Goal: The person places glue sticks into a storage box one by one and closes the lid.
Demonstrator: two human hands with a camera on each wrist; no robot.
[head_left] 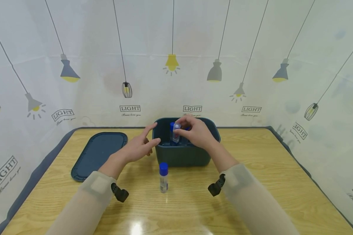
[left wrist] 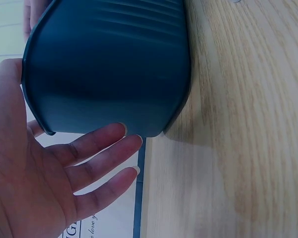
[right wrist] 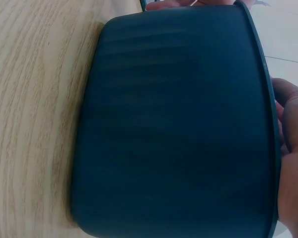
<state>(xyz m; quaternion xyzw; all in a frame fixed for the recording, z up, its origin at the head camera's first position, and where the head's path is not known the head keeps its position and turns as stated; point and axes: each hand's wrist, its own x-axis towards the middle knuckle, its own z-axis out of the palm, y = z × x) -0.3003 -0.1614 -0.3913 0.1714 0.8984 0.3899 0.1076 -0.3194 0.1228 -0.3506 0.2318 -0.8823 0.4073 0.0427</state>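
Observation:
A dark teal bin stands on the wooden table. At its left end is my left hand, thumb and index finger touching the rim, the other fingers held loosely beside the wall. My right hand reaches over the rim and pinches a clear glue stick between thumb and fingers inside the bin. Right beside that one shows a blue cap. Another glue stick, clear with a blue cap, stands upright on the table in front of the bin. In the right wrist view the bin wall hides the pinching fingertips.
A dark teal lid lies flat on the table to the left of the bin. Behind the table hangs a pale cloth printed with lamps. Black bands with small devices sit on both wrists.

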